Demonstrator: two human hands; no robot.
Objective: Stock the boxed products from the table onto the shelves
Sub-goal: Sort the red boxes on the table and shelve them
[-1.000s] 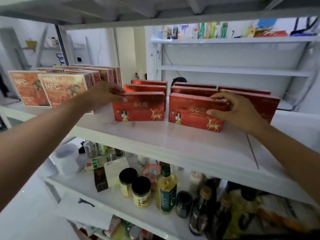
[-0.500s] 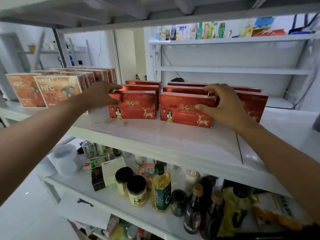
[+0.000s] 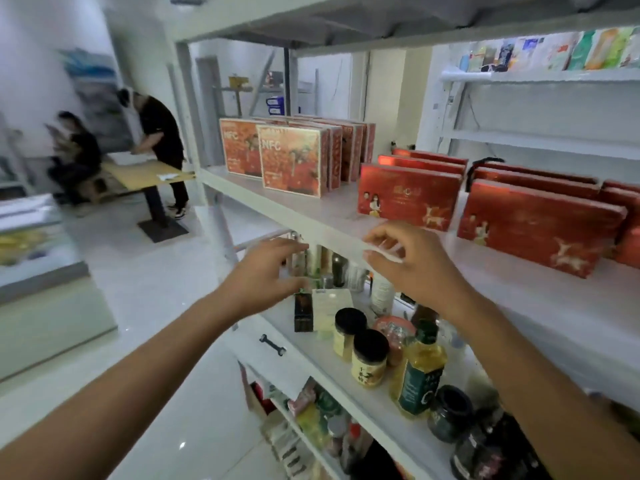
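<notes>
Red boxes with a deer print stand in rows on the white shelf (image 3: pixel 519 292); the front left one (image 3: pixel 408 200) and the front right one (image 3: pixel 540 226) face me. Orange NFC boxes (image 3: pixel 292 161) stand further left on the same shelf. My left hand (image 3: pixel 266 275) hovers below the shelf's front edge with loosely bent fingers, holding nothing. My right hand (image 3: pixel 412 261) is in front of the shelf edge, fingers relaxed and empty, a short way from the red boxes.
The shelf below carries jars (image 3: pixel 369 362), an oil bottle (image 3: pixel 417 372) and dark bottles. A wooden table (image 3: pixel 145 173) stands far left with two people (image 3: pixel 156 140) beside it. White floor lies open to my left. Another shelving unit (image 3: pixel 540 77) stands behind.
Both hands have let go of the front red boxes and pulled back toward me. My view has swung left, bringing the table and people into sight.
</notes>
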